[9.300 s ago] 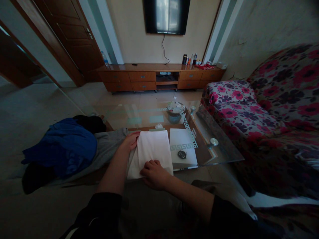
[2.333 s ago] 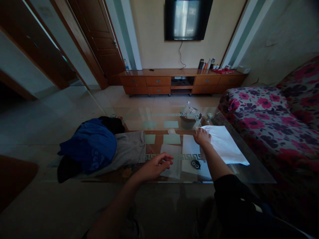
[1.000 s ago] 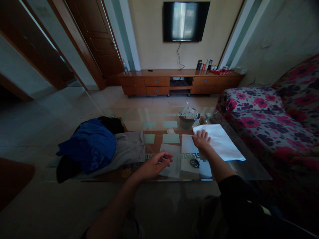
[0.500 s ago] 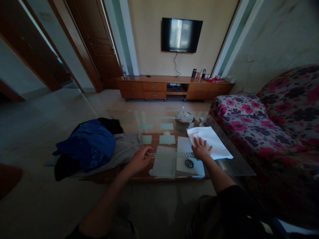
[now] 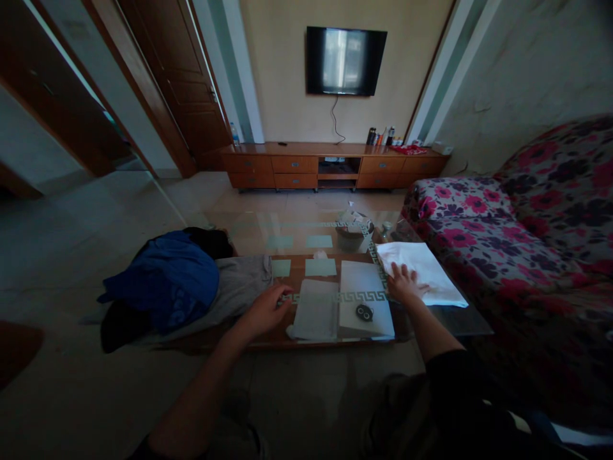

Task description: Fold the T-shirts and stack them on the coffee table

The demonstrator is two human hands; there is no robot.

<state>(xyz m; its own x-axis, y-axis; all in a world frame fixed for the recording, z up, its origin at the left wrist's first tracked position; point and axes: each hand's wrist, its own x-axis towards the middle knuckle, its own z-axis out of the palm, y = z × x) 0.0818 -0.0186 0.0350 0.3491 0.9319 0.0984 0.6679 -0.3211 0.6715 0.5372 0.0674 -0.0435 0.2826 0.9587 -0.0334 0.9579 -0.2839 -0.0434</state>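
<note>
My right hand (image 5: 407, 284) lies with spread fingers on a folded white cloth (image 5: 426, 268) at the right end of the glass table (image 5: 268, 223). My left hand (image 5: 268, 310) hovers over the table's near middle, fingers loosely bent and apart, holding nothing. Between the hands are pale flat sheets or boxes (image 5: 316, 310) and a small black round object (image 5: 364, 312). To the left of my left hand, a grey cloth (image 5: 244, 275) lies beside a heap of blue clothing (image 5: 177, 275).
A floral sofa (image 5: 469, 223) borders the table's right side. Behind the table stand a bin (image 5: 352, 237) and a low wooden cabinet (image 5: 292, 165) with bottles (image 5: 383, 137). A television (image 5: 345, 62) hangs on the wall.
My right hand and the white cloth under it have moved right, uncovering more of the table's patterned border. My left hand has hardly moved.
</note>
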